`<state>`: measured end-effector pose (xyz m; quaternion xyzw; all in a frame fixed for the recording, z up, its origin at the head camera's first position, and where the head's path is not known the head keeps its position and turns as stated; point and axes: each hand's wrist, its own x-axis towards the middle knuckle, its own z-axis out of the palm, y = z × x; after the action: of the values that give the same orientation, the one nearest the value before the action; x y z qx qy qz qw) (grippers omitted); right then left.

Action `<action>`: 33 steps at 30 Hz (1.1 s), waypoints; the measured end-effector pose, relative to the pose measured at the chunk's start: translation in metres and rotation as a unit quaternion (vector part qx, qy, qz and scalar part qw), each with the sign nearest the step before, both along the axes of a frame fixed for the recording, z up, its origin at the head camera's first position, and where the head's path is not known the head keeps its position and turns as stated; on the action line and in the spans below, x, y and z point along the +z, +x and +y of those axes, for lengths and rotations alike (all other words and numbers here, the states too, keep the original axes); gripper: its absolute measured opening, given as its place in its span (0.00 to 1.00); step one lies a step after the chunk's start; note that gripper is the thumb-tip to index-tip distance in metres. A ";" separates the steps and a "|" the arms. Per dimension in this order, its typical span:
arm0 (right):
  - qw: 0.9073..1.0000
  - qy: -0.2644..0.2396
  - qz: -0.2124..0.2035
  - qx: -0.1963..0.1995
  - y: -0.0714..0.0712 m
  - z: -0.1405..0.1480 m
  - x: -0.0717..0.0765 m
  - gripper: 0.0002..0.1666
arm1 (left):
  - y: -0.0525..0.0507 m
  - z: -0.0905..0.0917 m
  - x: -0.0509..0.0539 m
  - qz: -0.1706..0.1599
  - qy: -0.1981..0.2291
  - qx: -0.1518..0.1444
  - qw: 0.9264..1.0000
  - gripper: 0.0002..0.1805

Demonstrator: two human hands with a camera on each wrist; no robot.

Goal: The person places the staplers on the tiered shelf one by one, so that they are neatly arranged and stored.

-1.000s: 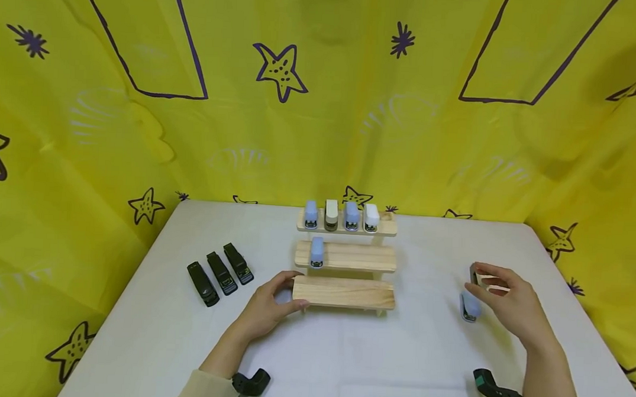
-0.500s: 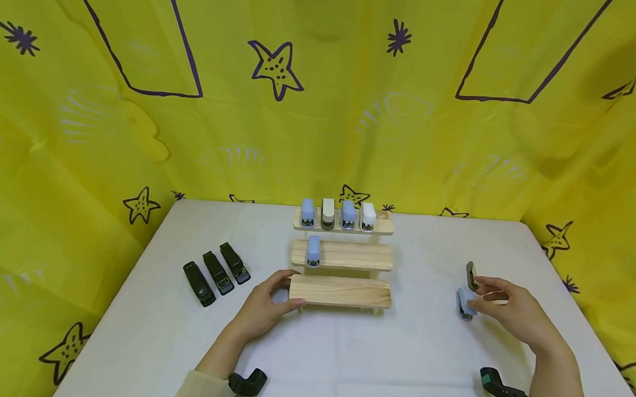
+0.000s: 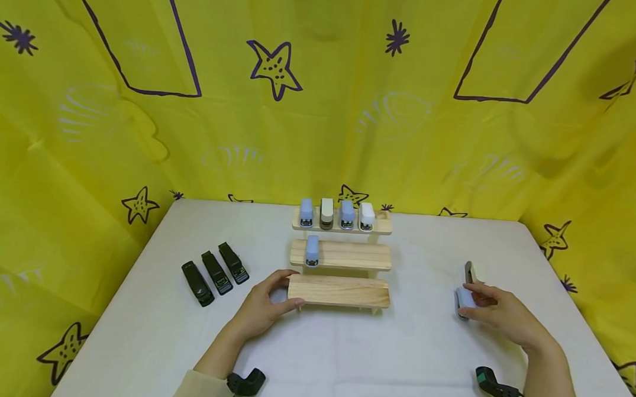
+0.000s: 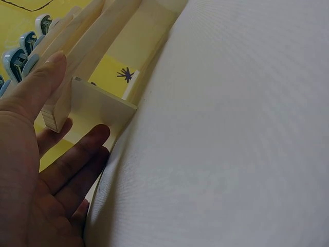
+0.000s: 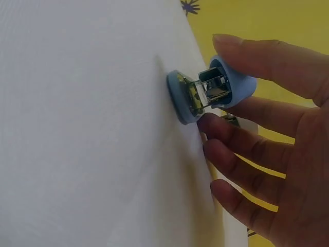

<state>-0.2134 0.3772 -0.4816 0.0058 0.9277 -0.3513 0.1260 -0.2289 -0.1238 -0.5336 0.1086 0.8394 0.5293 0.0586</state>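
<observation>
A three-tier wooden rack [image 3: 339, 292] stands mid-table; my left hand [image 3: 260, 308] grips the left end of its lowest tier. In the left wrist view, the left thumb of that hand [image 4: 41, 128] lies on the board [image 4: 56, 110], with fingers below and behind. At the right, my right hand [image 3: 510, 319] pinches a light blue stapler [image 3: 464, 299] between thumb and fingers. The right wrist view shows this stapler [image 5: 239, 87] against the white surface, thumb of the hand [image 5: 303, 139] on one side. Just behind it is a cream-and-grey stapler [image 3: 473, 273], partly hidden.
Three dark staplers [image 3: 216, 273] lie left of the rack. Blue, cream and white staplers [image 3: 326, 213] stand on the top tier; one blue stapler [image 3: 312, 251] is on the middle tier's left. A yellow patterned curtain [image 3: 321, 133] surrounds the table.
My right hand has moved from the cream-and-grey stapler to the light blue one and closed on it. The left hand keeps its place on the rack. The head view has shifted slightly.
</observation>
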 end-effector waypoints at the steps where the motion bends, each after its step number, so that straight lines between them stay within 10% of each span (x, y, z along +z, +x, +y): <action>1: 1.000 0.001 0.001 0.001 0.000 0.000 -0.001 0.42 | 0.000 0.000 0.001 0.000 0.000 0.000 1.000 0.31; 33: 1.000 -0.008 0.011 -0.020 -0.001 -0.010 -0.002 0.44 | 0.000 0.000 0.001 0.007 0.003 0.003 1.000 0.30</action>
<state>-0.2148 0.3668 -0.4832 0.0196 0.9259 -0.3611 0.1092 -0.2289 -0.1235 -0.5326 0.1100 0.8385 0.5313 0.0511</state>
